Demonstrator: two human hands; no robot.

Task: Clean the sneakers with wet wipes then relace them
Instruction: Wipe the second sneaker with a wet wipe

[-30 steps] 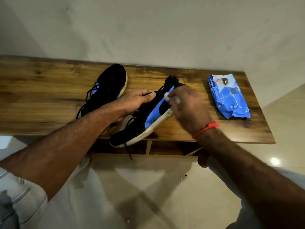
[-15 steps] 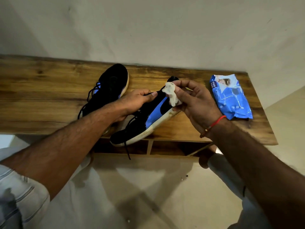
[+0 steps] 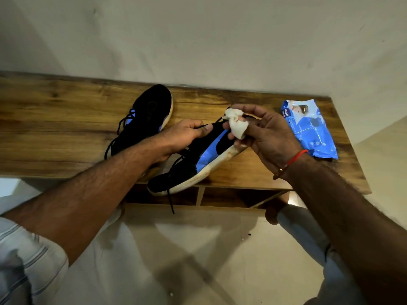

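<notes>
A black and blue sneaker [image 3: 199,159] with a dirty white sole lies tilted on its side at the front edge of the wooden bench [image 3: 55,133]. My left hand [image 3: 187,134] grips its upper near the opening. My right hand [image 3: 262,130] is turned palm up above the heel and holds a crumpled white wet wipe [image 3: 236,125] between thumb and fingers, just off the shoe. A second black sneaker [image 3: 146,119] rests behind it, toe pointing away, laces loose.
A blue pack of wet wipes [image 3: 308,128] lies at the bench's right end. A pale wall runs right behind the bench. Open shelf compartments [image 3: 220,195] show under the top. Below is light tiled floor, with my legs in view.
My right hand lifted the wipe off the sneaker's side and turned palm up, bunching the wipe at the fingertips. My left hand and the shoe stayed put.
</notes>
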